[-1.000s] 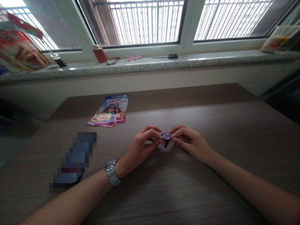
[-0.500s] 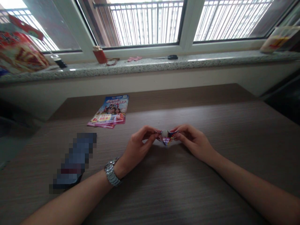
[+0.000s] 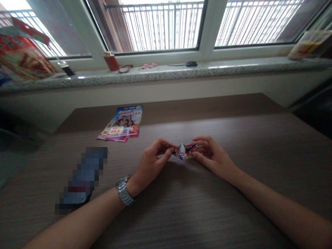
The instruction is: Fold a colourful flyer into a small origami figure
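A small folded piece of colourful printed paper (image 3: 183, 152), with a pale peak in its middle, is between my two hands just above the table. My left hand (image 3: 157, 154), with a metal watch on the wrist, pinches the paper's left tip between thumb and fingers. On the other side my right hand (image 3: 211, 154) has its fingers parted around the paper's right wing, the thumb near its lower edge. The right fingertips are partly behind the paper.
A stack of printed flyers (image 3: 124, 122) lies at the table's back left. Nearer, a blurred-out phone-like object (image 3: 84, 178) rests beside my left forearm. The stone sill (image 3: 160, 71) bears scissors (image 3: 191, 64), a red container (image 3: 111, 62) and food packaging (image 3: 26, 57).
The fingers of my right hand have loosened and spread from the paper's right tip. The right wing now shows more and points up to the right. My left hand keeps its pinch.
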